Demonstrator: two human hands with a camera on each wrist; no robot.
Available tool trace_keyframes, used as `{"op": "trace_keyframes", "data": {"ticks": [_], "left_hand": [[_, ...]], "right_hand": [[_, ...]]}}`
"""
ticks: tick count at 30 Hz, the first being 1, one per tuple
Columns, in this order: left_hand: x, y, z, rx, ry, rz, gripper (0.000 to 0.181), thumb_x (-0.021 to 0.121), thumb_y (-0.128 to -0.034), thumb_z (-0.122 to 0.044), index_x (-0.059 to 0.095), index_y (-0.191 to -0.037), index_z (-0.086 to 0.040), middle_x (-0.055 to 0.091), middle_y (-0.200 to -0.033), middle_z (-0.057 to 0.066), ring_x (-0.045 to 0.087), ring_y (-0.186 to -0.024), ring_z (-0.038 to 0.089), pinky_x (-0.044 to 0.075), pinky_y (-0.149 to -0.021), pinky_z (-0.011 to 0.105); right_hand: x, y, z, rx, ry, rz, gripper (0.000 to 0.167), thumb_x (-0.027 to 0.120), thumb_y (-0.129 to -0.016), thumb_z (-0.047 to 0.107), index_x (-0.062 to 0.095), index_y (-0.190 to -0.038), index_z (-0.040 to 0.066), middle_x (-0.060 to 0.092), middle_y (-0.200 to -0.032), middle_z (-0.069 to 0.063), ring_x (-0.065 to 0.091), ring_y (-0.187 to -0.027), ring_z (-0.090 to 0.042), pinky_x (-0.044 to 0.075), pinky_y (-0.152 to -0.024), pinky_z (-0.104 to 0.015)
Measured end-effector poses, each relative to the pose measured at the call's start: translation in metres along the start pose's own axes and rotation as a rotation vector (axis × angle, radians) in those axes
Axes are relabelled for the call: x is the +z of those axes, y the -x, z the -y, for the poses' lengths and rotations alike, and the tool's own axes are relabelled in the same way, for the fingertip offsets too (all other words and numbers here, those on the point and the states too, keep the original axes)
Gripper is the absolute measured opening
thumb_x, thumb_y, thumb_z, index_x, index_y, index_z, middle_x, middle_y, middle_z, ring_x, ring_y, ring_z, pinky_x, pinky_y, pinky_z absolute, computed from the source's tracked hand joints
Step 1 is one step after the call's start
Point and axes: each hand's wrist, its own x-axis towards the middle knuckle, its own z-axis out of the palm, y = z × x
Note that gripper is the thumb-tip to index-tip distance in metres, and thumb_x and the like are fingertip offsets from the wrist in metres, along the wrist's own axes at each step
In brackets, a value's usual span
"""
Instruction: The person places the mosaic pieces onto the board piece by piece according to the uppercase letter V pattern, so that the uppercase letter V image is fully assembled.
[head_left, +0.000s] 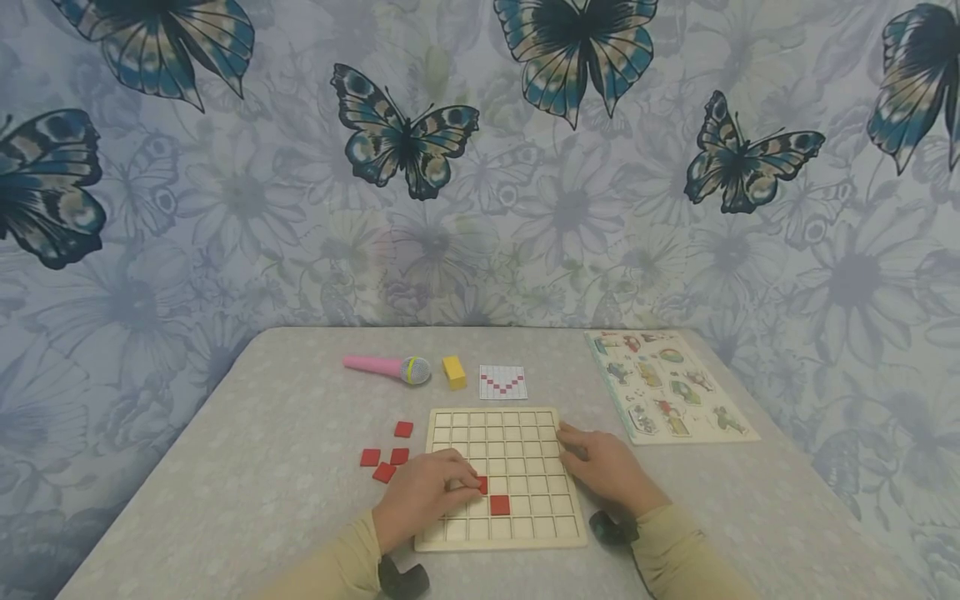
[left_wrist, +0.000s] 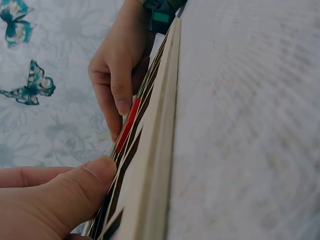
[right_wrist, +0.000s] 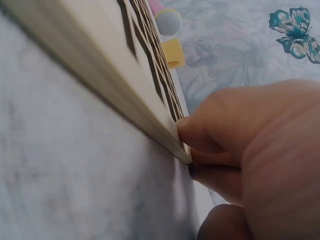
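A pale wooden grid board lies flat on the table. My left hand is over its left half and pinches a red square tile between thumb and fingers, at the grid's surface. Another red tile sits in a cell just to the lower right. In the left wrist view my left thumb hides the pinched tile, while the placed red tile shows beyond. My right hand holds the board's right edge, thumb and fingers against it, as the right wrist view also shows.
Several loose red tiles lie left of the board. Behind it are a pink toy microphone, a yellow block and a pattern card with red squares in a V. A picture board lies at the back right.
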Motion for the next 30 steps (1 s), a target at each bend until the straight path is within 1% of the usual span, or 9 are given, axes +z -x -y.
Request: {"op": "trace_keyframes", "data": {"ticks": [7, 12, 15, 20, 23, 27, 28, 30], "left_hand": [[-0.0002, -0.0029, -0.0019, -0.052, 0.017, 0.023, 0.007, 0.082, -0.0871, -0.037, 0.082, -0.094, -0.036, 0.067, -0.095, -0.029, 0.064, -0.090, -0.003, 0.054, -0.080, 0.025], [-0.0004, -0.0036, -0.0029, -0.071, 0.033, 0.034, 0.005, 0.082, -0.0870, -0.037, 0.082, -0.092, -0.036, 0.066, -0.093, -0.029, 0.063, -0.088, -0.004, 0.053, -0.079, 0.024], [-0.0007, -0.0025, -0.0029, -0.075, 0.037, 0.046, 0.004, 0.082, -0.0874, -0.037, 0.082, -0.092, -0.036, 0.066, -0.093, -0.029, 0.063, -0.087, -0.004, 0.052, -0.076, 0.023], [-0.0003, -0.0017, -0.0029, -0.058, 0.026, 0.047, 0.005, 0.081, -0.0883, -0.037, 0.082, -0.092, -0.035, 0.066, -0.093, -0.029, 0.062, -0.085, -0.005, 0.051, -0.073, 0.021], [-0.0006, -0.0009, -0.0028, -0.047, 0.003, 0.047, 0.007, 0.080, -0.0889, -0.038, 0.082, -0.095, -0.035, 0.067, -0.095, -0.029, 0.063, -0.088, -0.004, 0.052, -0.076, 0.023], [-0.0027, 0.0007, -0.0037, -0.044, -0.013, 0.032, 0.013, 0.078, -0.0903, -0.039, 0.081, -0.102, -0.035, 0.070, -0.100, -0.027, 0.065, -0.093, -0.001, 0.054, -0.082, 0.027], [-0.0032, 0.0009, -0.0038, -0.039, -0.010, 0.021, 0.014, 0.078, -0.0906, -0.039, 0.081, -0.104, -0.034, 0.071, -0.101, -0.026, 0.066, -0.095, 0.000, 0.055, -0.082, 0.027], [-0.0052, 0.0010, -0.0048, -0.052, -0.005, -0.012, 0.016, 0.077, -0.0915, -0.040, 0.080, -0.105, -0.033, 0.071, -0.103, -0.024, 0.067, -0.095, 0.001, 0.055, -0.081, 0.027]], "right_hand": [[0.0011, -0.0023, -0.0022, -0.008, 0.009, -0.012, 0.041, 0.069, -0.097, 0.025, 0.068, -0.135, 0.012, 0.058, -0.148, 0.002, 0.052, -0.140, -0.032, 0.039, -0.115, -0.052], [0.0006, -0.0029, -0.0029, -0.015, 0.002, -0.014, 0.040, 0.069, -0.096, 0.024, 0.069, -0.135, 0.012, 0.058, -0.148, 0.002, 0.052, -0.139, -0.032, 0.040, -0.114, -0.052], [0.0008, -0.0024, -0.0022, -0.012, -0.007, -0.007, 0.041, 0.069, -0.096, 0.024, 0.068, -0.135, 0.012, 0.058, -0.148, 0.001, 0.052, -0.140, -0.033, 0.039, -0.115, -0.052], [0.0003, -0.0012, -0.0018, -0.011, -0.017, -0.007, 0.041, 0.071, -0.095, 0.023, 0.068, -0.135, 0.011, 0.058, -0.148, 0.001, 0.051, -0.140, -0.033, 0.038, -0.115, -0.052], [-0.0005, -0.0002, -0.0020, -0.024, -0.020, -0.012, 0.040, 0.071, -0.095, 0.022, 0.069, -0.134, 0.012, 0.059, -0.147, 0.000, 0.052, -0.140, -0.033, 0.039, -0.114, -0.052], [-0.0009, -0.0006, -0.0022, -0.026, -0.012, -0.010, 0.040, 0.071, -0.095, 0.023, 0.069, -0.134, 0.012, 0.059, -0.147, 0.001, 0.052, -0.140, -0.033, 0.039, -0.115, -0.052], [-0.0011, -0.0009, -0.0020, -0.020, -0.012, -0.007, 0.041, 0.071, -0.096, 0.024, 0.069, -0.135, 0.013, 0.058, -0.148, 0.002, 0.052, -0.140, -0.032, 0.038, -0.115, -0.051], [-0.0010, -0.0012, -0.0017, -0.016, -0.011, -0.005, 0.041, 0.071, -0.096, 0.024, 0.068, -0.135, 0.013, 0.058, -0.148, 0.002, 0.051, -0.140, -0.032, 0.038, -0.115, -0.052]]}}
